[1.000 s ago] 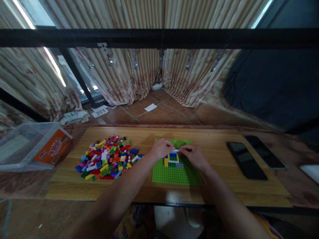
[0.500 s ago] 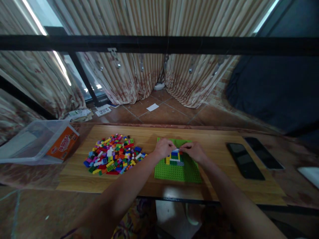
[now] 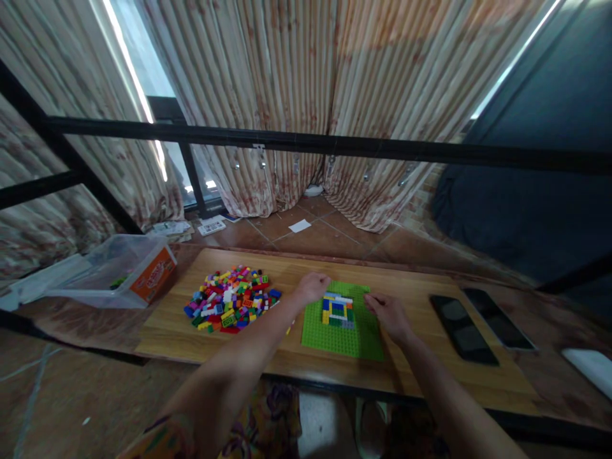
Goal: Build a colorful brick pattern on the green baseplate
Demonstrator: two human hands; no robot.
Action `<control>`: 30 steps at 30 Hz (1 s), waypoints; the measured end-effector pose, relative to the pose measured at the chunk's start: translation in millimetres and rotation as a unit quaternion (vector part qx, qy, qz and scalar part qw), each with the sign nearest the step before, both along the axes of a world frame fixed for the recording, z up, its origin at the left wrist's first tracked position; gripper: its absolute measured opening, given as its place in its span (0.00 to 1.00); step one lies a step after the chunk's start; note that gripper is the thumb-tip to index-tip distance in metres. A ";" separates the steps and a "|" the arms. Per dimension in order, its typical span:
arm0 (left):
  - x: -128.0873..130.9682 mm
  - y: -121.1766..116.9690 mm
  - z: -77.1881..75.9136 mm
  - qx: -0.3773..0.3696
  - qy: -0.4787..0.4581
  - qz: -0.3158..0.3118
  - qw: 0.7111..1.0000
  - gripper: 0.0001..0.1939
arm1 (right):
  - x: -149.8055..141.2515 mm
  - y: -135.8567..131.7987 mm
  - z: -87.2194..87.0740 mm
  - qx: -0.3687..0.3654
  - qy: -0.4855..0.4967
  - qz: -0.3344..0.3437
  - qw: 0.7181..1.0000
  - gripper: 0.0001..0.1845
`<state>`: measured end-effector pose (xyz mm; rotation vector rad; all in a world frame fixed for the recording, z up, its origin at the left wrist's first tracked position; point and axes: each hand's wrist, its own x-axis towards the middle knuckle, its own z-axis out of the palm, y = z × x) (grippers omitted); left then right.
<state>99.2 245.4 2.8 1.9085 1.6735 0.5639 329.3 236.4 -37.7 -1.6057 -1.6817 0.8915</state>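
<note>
Head view: left hand (image 3: 314,287), fingers curled in and nearly closed, at the far left edge of the green baseplate (image 3: 322,338); any held piece cannot be made out. Right hand (image 3: 386,310), thumb and fingertips pinched together, over the baseplate's right side; contents likewise unclear. Both hands now stand apart from the block structure (image 3: 338,311), having met at its far edge in the earlier frame. Structure: low, blue, yellow, white, green and grey, on the baseplate, on the wooden board (image 3: 406,280). Loose block pile (image 3: 234,296), multicoloured, left of it. Clear plastic box (image 3: 108,290), far left, with orange label (image 3: 153,275); white lettering, possibly "CLASSIC", too blurred to confirm. Two dark phones (image 3: 463,328), right.
</note>
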 end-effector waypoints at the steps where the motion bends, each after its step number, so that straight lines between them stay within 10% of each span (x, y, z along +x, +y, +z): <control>1: 0.9 -1.1 0.9 -0.001 0.002 -0.001 1.000 0.19 | -0.4 0.0 1.2 0.003 -0.013 -0.004 1.000 0.25; 18: 23.0 -12.2 -23.2 -0.013 0.047 0.034 0.998 0.12 | -29.6 -1.6 -4.6 0.018 -0.153 -0.011 0.988 0.21; 30: -20.6 -23.9 49.8 0.047 -0.010 0.003 0.999 0.19 | -17.4 -7.4 22.0 0.095 -0.199 0.013 0.975 0.27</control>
